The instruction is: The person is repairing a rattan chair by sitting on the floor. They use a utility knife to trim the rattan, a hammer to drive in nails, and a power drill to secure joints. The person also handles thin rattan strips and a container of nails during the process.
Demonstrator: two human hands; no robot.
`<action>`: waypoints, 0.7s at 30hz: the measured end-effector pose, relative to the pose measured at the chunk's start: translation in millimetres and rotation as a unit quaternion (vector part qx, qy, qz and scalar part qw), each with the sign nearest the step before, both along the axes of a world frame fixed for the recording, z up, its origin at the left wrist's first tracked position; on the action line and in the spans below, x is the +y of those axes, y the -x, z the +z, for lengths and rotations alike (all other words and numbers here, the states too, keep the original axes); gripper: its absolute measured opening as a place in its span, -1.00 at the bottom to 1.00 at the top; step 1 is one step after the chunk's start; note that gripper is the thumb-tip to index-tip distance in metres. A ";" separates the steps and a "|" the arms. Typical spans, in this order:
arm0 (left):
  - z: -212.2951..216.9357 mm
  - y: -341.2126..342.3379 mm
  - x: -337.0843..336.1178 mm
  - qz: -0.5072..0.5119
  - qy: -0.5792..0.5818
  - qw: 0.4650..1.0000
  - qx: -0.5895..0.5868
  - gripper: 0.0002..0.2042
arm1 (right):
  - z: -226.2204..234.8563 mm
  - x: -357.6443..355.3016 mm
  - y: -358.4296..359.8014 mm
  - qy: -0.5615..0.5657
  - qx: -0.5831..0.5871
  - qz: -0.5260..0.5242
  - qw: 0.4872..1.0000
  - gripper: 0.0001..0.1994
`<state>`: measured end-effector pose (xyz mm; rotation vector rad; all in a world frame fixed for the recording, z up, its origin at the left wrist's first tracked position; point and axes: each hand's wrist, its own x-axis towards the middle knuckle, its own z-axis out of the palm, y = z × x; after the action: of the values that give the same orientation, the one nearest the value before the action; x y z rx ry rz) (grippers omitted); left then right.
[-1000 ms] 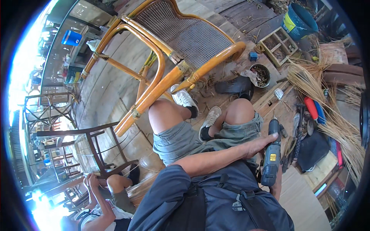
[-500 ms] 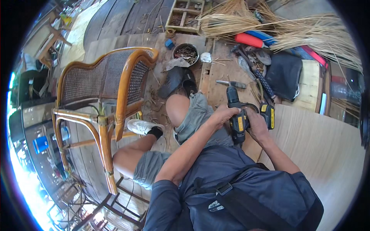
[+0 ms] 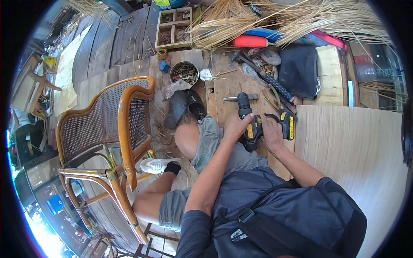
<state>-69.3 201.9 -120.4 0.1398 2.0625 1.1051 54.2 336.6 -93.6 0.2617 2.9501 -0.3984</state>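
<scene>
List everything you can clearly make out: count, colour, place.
Cordless drill: 1, black and yellow, right of centre
Knife-like tool: 1, grey, past the drill
Rattan armchair: 1, orange-brown, left
Metal bowl: 1, silver, upper centre
Small block: 1, blue, beside the bowl
Divided wooden tray: 1, tan, top
Cane strands: many, straw, upper right
Bottle: 1, red, near the strands
Pouch: 1, black, upper right
Board: 1, pale wood-grain, right
Shoe: 1, white, left foot
Left hand: 1, bare, on the drill body
Right hand: 1, bare, at the drill handle
</scene>
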 end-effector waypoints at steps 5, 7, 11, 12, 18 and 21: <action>2.7 -1.3 -9.2 0.022 -0.072 0.994 0.077 -0.60 | -1.2 -10.7 5.6 -0.011 -0.039 -0.047 0.998 -0.10; 13.8 -10.1 -23.8 0.011 -0.078 0.995 0.055 -0.64 | 0.1 -7.8 3.8 0.000 -0.028 -0.046 0.999 -0.10; 86.0 -8.4 -92.7 0.070 -0.203 0.976 -0.018 -0.67 | 18.2 -6.9 4.3 0.070 -0.015 -0.064 0.995 -0.15; 101.5 -12.7 -119.0 0.106 -0.156 0.982 0.010 -0.69 | 31.1 -8.5 7.0 0.074 -0.012 -0.068 0.995 -0.23; 153.5 -16.1 -253.3 0.325 0.097 0.898 0.282 -0.75 | 70.5 -56.1 94.4 0.307 -0.004 -0.063 0.950 -0.74; 145.7 8.1 -273.0 0.379 0.104 0.826 0.404 -0.76 | 48.7 -114.5 154.3 0.388 -0.051 -0.004 0.920 -0.81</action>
<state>-77.4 -71.1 25.4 -0.4473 3.1462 1.4063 -100.1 222.1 -44.8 0.1775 2.4361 -1.4327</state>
